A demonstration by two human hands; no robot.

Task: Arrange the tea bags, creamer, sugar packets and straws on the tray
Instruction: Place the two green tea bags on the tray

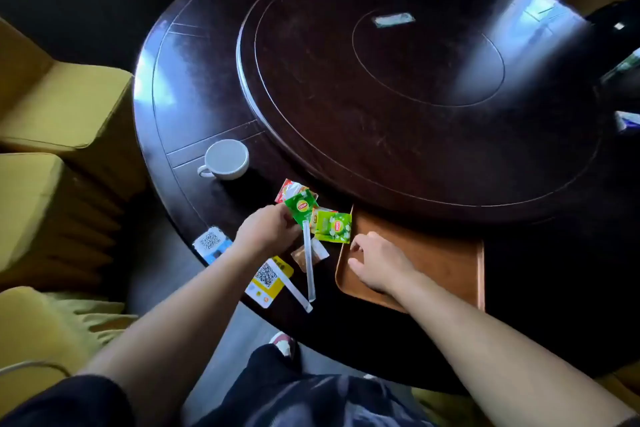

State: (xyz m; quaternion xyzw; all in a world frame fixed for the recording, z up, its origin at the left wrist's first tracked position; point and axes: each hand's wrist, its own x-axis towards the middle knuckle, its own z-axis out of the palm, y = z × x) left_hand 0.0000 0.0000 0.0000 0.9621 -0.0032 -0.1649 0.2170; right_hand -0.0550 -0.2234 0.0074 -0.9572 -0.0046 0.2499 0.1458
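A brown tray (446, 253) lies at the near edge of the dark round table. Left of it sits a small pile: a dark green tea bag (300, 206), a light green tea bag (333, 226), a red packet (290, 189) and a brownish packet (310, 253). Two wrapped straws lie there, one straw (309, 267) upright in the view, another straw (298, 295) slanted over a yellow card. My left hand (266, 229) pinches the dark green tea bag. My right hand (379, 262) rests on the tray's left part, fingers apart, holding nothing.
A white cup (227, 159) stands on the table left of the pile. Two QR code cards (212, 242) (268, 282) lie near the table's edge. A large turntable (415, 80) fills the table's middle. Yellow chairs (52, 114) surround the table.
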